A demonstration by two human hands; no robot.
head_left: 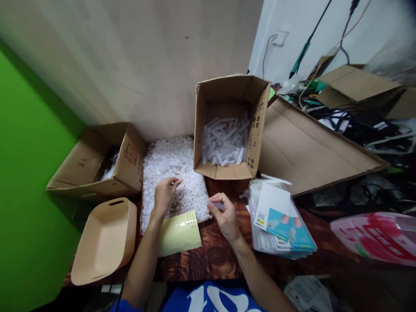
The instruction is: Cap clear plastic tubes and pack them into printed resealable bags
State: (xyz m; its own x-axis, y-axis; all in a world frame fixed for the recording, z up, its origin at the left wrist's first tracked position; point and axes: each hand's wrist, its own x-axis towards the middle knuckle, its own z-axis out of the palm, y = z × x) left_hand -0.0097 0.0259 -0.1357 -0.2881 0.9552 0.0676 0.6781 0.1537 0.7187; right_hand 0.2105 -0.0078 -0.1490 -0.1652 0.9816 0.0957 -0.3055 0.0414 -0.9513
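Note:
My left hand (165,197) hovers over a wide, shallow heap of small white plastic pieces (173,156), with thumb and fingertips pinched together. Whatever may be between those fingertips is too small to make out. In my right hand (225,216), thumb and fingers close on a short translucent plastic tube (219,206) beside the heap's right edge. A cardboard box (224,173) tilts toward me behind the right hand, holding many similar loose tubes (224,141). A yellow sheet of labels (180,234) lies in front of the heap, partly behind my left forearm.
An open beige bin (104,242) stands at the left, below another cardboard box (130,164). To the right lies a stack of clear bags with printed cards (281,221). Farther right are a large cardboard flap (312,147), tangled cables and a pink bag (373,238).

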